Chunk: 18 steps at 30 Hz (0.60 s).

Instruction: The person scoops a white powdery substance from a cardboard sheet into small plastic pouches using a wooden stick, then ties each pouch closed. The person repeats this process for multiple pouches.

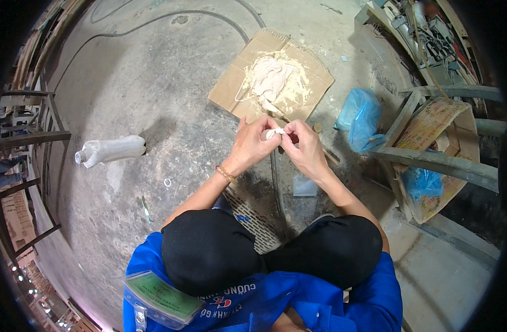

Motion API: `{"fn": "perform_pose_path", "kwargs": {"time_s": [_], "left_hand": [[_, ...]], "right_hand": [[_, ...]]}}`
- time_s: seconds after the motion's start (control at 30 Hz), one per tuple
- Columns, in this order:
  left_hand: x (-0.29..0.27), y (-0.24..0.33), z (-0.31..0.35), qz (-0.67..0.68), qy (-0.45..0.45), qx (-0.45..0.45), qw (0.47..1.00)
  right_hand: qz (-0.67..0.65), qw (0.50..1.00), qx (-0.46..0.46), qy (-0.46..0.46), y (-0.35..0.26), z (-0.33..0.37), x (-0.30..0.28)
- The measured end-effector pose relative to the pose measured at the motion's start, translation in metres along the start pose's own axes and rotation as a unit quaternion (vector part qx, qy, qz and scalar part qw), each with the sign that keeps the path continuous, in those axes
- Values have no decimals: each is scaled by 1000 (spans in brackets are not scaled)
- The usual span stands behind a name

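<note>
My left hand [249,141] and my right hand [307,148] meet above the floor, in front of my knees. Between their fingertips they pinch a small, soft white piece [273,133]; I cannot make out whether it is plastic, cloth or something else. Just beyond the hands lies a flat brown cardboard sheet [227,91]. It bears a pale pinkish mound of paste or cloth-like material [271,76], ringed by yellowish powder [299,91]. A thin stick-like end pokes out of the mound toward my fingers.
A whitish plastic bottle [112,150] lies at left. To the right are a blue plastic bag [359,116], a clear packet [305,186], and a wooden frame [436,159] around a cardboard box [458,133]. A dark hose [170,14] curves across the far floor.
</note>
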<state>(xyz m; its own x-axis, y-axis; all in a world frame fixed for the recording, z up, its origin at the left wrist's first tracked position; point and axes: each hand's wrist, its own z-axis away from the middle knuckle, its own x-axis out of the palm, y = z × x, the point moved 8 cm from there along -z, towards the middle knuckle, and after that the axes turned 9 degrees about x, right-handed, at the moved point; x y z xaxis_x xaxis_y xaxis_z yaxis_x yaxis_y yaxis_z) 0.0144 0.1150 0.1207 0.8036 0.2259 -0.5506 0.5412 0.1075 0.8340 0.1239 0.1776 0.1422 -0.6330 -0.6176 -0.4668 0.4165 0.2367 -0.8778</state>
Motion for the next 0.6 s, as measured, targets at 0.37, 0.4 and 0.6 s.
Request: {"fn": "perform_pose_path", "kwargs": {"time_s": [0.37,0.4,0.6], "left_hand": [[-12,2,14,-49,94,89,990],[-10,-2,15,-41,74,62,994],[23,-3,29,590,-38,-141,794]], "right_hand": [[-32,999,-11,-42,0,-2,5],[-4,999,-32,-39,-6,-1,3],[39,998,-42,-29,-20,3,-3]]}}
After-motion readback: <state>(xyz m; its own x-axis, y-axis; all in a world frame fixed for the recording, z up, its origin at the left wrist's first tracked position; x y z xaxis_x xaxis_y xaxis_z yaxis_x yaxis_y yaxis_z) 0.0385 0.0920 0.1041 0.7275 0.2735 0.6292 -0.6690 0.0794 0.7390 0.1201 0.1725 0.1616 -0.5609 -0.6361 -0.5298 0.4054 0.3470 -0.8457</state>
